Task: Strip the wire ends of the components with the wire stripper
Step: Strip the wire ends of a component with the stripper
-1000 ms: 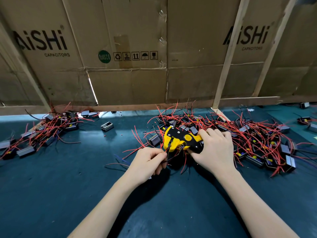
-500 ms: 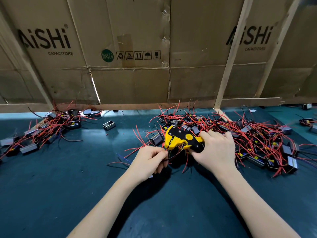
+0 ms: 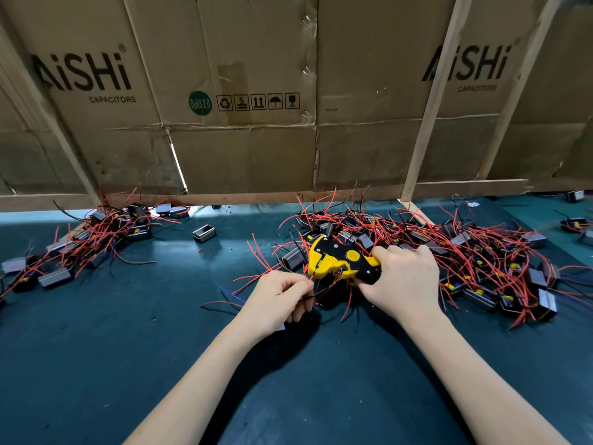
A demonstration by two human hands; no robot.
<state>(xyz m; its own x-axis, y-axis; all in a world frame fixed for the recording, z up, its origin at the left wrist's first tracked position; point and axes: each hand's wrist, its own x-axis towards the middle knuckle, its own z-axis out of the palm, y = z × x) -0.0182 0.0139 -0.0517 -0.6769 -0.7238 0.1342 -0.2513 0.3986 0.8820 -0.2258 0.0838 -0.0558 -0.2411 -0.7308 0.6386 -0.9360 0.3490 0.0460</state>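
Note:
My right hand [image 3: 402, 284] grips the handles of a yellow and black wire stripper [image 3: 337, 260], whose jaws point left. My left hand [image 3: 277, 300] pinches thin red and black wires [image 3: 316, 292] just left of the jaws, and the red wire end reaches into them. The component these wires belong to lies mostly hidden under my left hand. A large heap of small grey box components with red wires [image 3: 465, 252] spreads behind and right of the stripper.
A second, smaller heap of components [image 3: 80, 245] lies at the far left on the dark green table [image 3: 128, 348]. One lone grey box [image 3: 203, 233] sits between the heaps. A cardboard wall on wooden slats [image 3: 256, 139] closes off the back.
Both hands and the stripper stay in nearly the same place. The head view has shifted slightly, and the left fingers sit a bit closer to the jaws.

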